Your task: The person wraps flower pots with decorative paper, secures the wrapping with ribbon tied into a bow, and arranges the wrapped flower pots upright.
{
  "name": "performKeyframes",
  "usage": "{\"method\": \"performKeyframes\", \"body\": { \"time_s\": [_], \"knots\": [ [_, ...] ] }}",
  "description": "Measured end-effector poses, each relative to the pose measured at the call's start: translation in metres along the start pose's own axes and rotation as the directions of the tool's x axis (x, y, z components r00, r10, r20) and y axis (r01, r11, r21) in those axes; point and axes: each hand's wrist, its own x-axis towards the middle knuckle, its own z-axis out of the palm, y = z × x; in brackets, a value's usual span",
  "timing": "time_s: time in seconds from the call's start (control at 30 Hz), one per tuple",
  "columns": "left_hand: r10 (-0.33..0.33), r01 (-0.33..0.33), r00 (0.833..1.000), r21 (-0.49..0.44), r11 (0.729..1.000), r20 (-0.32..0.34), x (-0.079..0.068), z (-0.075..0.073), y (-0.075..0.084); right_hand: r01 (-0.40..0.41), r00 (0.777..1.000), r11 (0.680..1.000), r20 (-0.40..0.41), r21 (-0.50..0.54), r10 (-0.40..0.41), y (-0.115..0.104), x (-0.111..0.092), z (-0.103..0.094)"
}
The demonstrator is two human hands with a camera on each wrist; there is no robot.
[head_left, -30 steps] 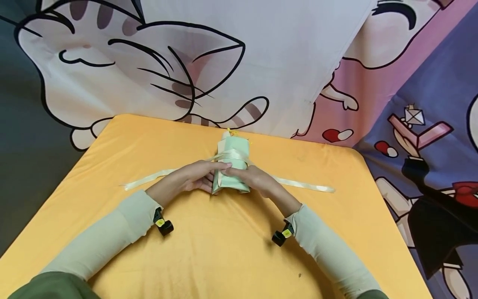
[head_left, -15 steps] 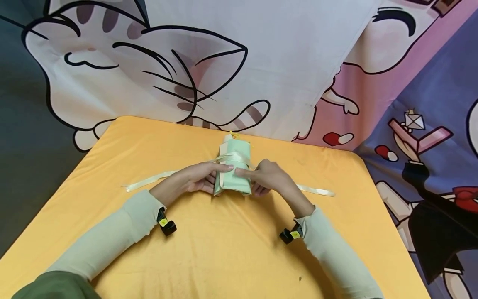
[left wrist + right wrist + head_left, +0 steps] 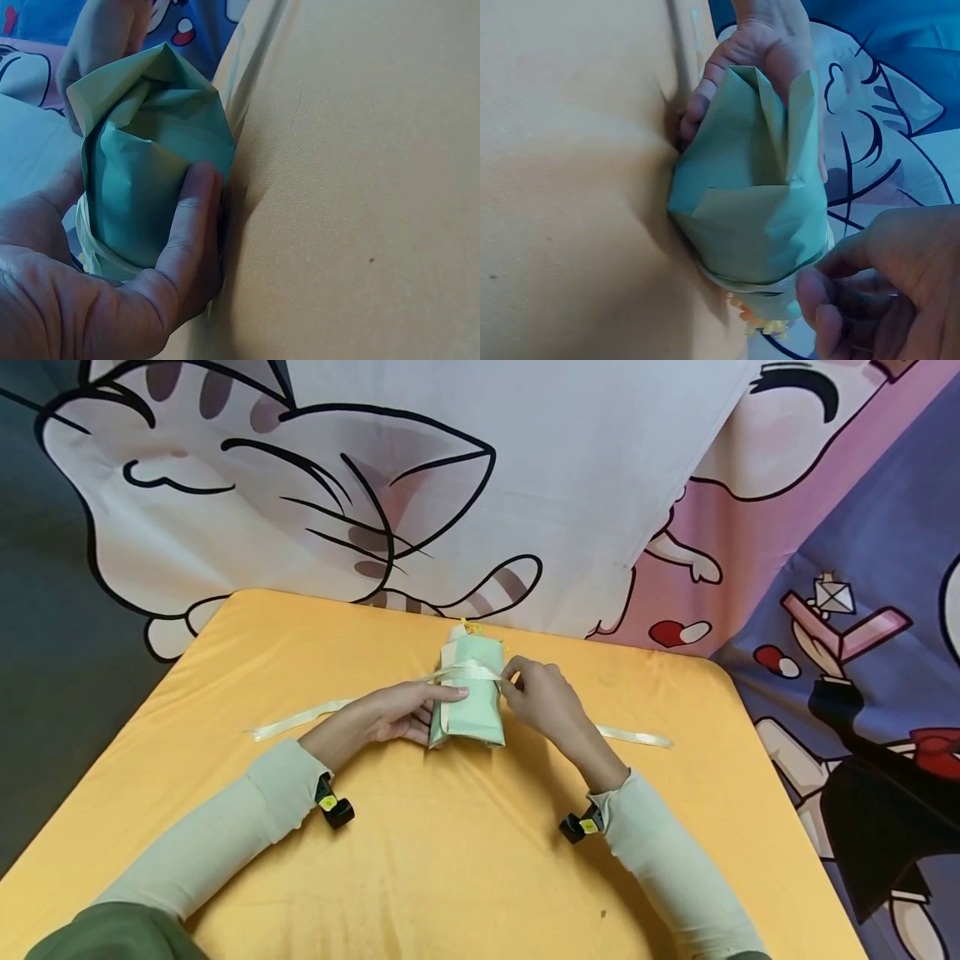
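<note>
A small bundle wrapped in mint-green paper [image 3: 477,717] lies near the middle of the table, a pale ribbon [image 3: 472,671] wound around it. Ruffled yellow-orange bits, flower-like [image 3: 769,324], stick out of its far end. My left hand [image 3: 405,706] grips the bundle from the left, thumb on top and fingers along its side and underneath. At the right edge, my right hand [image 3: 547,700] pinches the ribbon between thumb and index finger. The left wrist view shows the folded open end of the paper [image 3: 161,97]. What lies inside the wrap is hidden.
A yellow cloth [image 3: 420,860] covers the table. One ribbon tail [image 3: 300,720] stretches left and another ribbon tail [image 3: 636,737] right, partly behind the right arm. Cartoon-printed curtains [image 3: 585,485] hang behind the table and on its right.
My right hand has let go of the bundle's lower right side, drawn back to the right, then moved up to the ribbon and pinched it. My left hand keeps its hold.
</note>
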Motion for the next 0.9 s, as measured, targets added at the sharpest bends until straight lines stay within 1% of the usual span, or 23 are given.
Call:
{"method": "performKeyframes", "body": {
  "time_s": [0.13,0.23,0.3,0.4,0.5,0.73,0.9],
  "knots": [
    [-0.002,0.002,1.000,0.004,1.000,0.002,0.000,-0.001,0.000,0.053,0.990,0.997,-0.126,-0.058,-0.060,-0.006,0.005,0.000],
    [0.000,0.000,1.000,0.006,1.000,0.003,0.000,-0.001,0.000,0.073,0.984,0.995,-0.161,-0.066,-0.082,-0.008,0.011,0.001],
    [0.001,-0.001,1.000,0.007,1.000,0.003,0.000,-0.001,0.000,0.071,0.985,0.997,-0.155,-0.034,-0.075,-0.009,0.014,0.002],
    [-0.004,0.004,1.000,0.003,1.000,0.004,0.001,-0.001,0.000,0.058,0.991,0.997,-0.119,0.042,-0.052,-0.006,0.017,0.005],
    [-0.009,0.009,1.000,-0.001,1.000,0.003,0.003,-0.001,-0.001,0.061,0.995,0.994,-0.081,0.094,-0.053,-0.002,0.016,0.007],
    [-0.010,0.010,1.000,0.000,1.000,0.004,0.002,0.000,0.000,0.151,0.988,0.981,-0.052,0.120,-0.145,0.011,0.012,0.010],
    [-0.006,0.006,1.000,-0.012,1.000,0.004,0.000,-0.001,0.001,0.196,0.980,0.972,-0.072,0.127,-0.188,0.014,0.014,0.013]
  ]
}}
